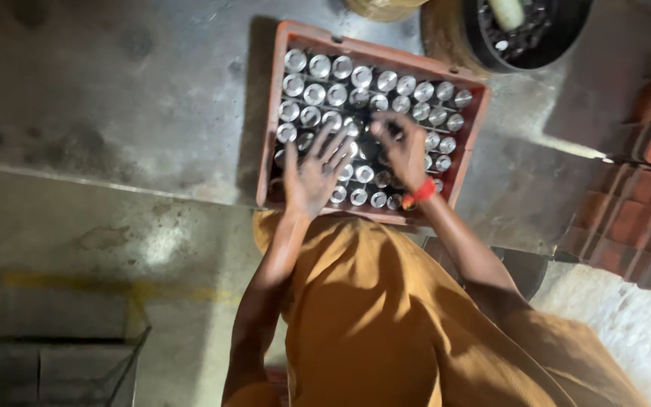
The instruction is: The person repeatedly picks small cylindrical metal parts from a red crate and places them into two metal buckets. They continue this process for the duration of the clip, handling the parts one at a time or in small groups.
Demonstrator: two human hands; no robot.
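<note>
Filling the red plastic crate are rows of upright bottles with shiny silver caps, packed cap to cap in its compartments. The crate sits on a grey concrete floor, straight ahead of the person and touching the front of their mustard-coloured garment at its near wall.

Over the near half of the crate, the left hand lies flat with fingers spread wide, palm down on the caps and gripping nothing. Just beside it, toward the crate's middle, the right hand is curled downward among the caps; whether its fingers are closed around a bottle cannot be told, since the motion blurs them. A red band circles the right wrist, above the crate's near wall.

Beyond the crate's far right corner stands a round black tub holding dark bits and a pale object. To the right of the crate, well apart, more red crates are stacked. On the crate's left, the floor shows dark stains, and nearer the person a faded yellow line crosses it.
</note>
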